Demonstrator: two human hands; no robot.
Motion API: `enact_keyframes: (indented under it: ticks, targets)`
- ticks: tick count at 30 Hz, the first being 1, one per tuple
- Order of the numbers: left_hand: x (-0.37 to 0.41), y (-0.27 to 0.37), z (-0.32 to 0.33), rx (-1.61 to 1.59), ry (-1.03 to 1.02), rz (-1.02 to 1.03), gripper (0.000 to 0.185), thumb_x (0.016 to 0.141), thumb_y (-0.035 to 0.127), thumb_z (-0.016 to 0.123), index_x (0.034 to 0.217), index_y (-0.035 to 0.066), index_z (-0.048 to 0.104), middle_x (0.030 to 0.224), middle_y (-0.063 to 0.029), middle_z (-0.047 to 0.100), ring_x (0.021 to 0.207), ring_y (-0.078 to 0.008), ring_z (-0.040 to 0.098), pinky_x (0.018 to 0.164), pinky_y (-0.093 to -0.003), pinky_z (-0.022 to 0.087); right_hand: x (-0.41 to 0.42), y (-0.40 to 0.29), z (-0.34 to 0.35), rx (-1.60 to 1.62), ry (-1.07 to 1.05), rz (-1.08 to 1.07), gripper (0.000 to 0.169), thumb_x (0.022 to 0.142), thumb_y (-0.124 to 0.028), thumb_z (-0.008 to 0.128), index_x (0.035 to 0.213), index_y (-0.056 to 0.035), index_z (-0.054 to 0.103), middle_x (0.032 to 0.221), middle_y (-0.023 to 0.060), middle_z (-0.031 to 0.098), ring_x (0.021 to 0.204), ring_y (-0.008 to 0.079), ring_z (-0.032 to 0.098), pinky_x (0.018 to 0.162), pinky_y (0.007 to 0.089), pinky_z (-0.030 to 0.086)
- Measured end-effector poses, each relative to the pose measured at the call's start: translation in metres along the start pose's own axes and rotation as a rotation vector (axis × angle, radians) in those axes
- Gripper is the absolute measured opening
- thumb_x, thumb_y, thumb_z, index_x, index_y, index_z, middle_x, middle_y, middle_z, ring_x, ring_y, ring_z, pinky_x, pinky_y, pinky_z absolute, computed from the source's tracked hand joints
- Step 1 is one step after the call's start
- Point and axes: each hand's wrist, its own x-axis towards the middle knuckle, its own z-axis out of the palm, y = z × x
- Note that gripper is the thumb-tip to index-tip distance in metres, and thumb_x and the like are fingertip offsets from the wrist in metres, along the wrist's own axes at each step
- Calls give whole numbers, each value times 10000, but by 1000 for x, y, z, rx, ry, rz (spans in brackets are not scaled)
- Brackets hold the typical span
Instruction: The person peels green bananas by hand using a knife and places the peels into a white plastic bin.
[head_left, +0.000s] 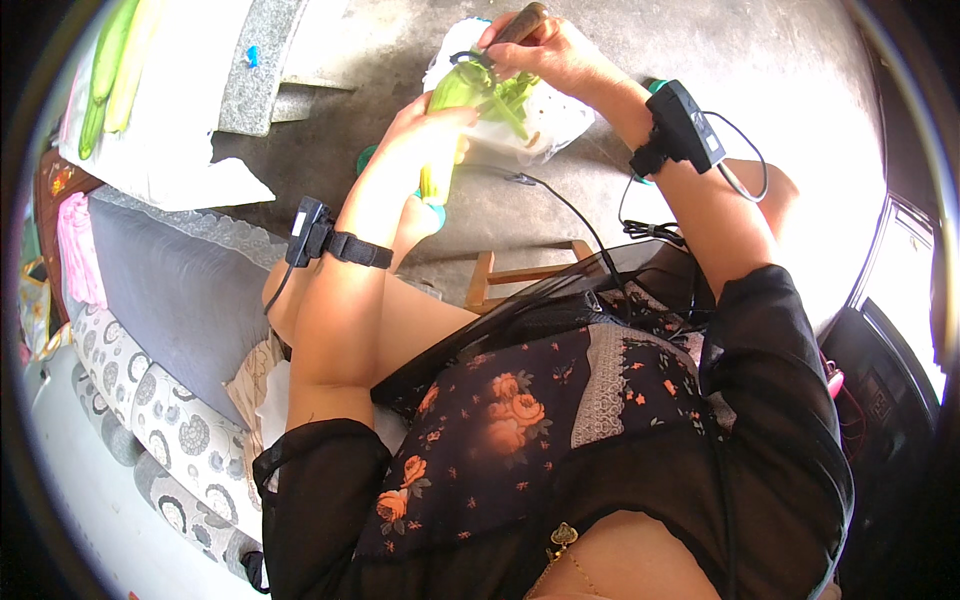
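My left hand (442, 124) is wrapped around a long pale-green gourd (461, 88), which is tilted with its lower end towards me. In my right hand (551, 56) is a peeler (521, 26) with a brown handle and a dark curved head. That head sits at the gourd's far end; my fingers partly hide the contact. Green peelings (516, 96) lie beneath on a white plastic bag (559, 124) on the floor. Both forearms carry a strapped black device with a cable.
At the far left, several long green gourds (112, 45) lie on a white covering (180, 97). A stone step (259, 75) with a blue scrap is beside it. The wooden stool (517, 275) is between my legs. A grey-patterned sofa (161, 405) is at left, and a black cable (577, 214) hangs before me.
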Motion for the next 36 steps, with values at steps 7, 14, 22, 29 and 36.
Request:
enact_keyframes:
  ticks: [7,14,22,29,36]
  targets:
    - [-8,4,-2,-92,-5,-13,274,901,252,668,1081,48,634,835,6,594,688,-80,526,608,-221,462,-8,25,-14,-72,191,78,191,936,-175,636,1081,-67,698,848,43,694,824,123,664,791,268,541]
    - [-8,-3,-24,-136,-9,-169,349,901,336,660,1061,27,640,813,-1,576,700,-76,510,609,-213,434,-1,-1,-2,58,138,43,150,925,-162,650,1018,-59,708,792,40,688,754,126,644,738,276,527]
    - [-4,7,-16,-38,-112,60,410,907,245,633,1233,7,561,972,-74,639,760,-101,558,675,-239,484,-10,50,-5,-110,175,181,210,891,-186,691,1076,-86,706,948,52,717,825,122,693,801,264,561]
    - [3,13,-7,40,11,156,463,893,179,616,1311,9,510,1003,-91,644,799,-144,599,733,-269,516,-21,41,-7,-361,169,207,261,803,-140,684,1052,-196,734,975,37,712,896,174,657,815,309,517]
    - [-38,63,-10,-7,-20,360,539,848,137,633,1347,12,477,1005,-112,638,797,-175,617,725,-286,526,-21,-3,-27,228,256,249,280,938,-148,629,1169,7,660,981,93,707,886,167,681,825,309,560]
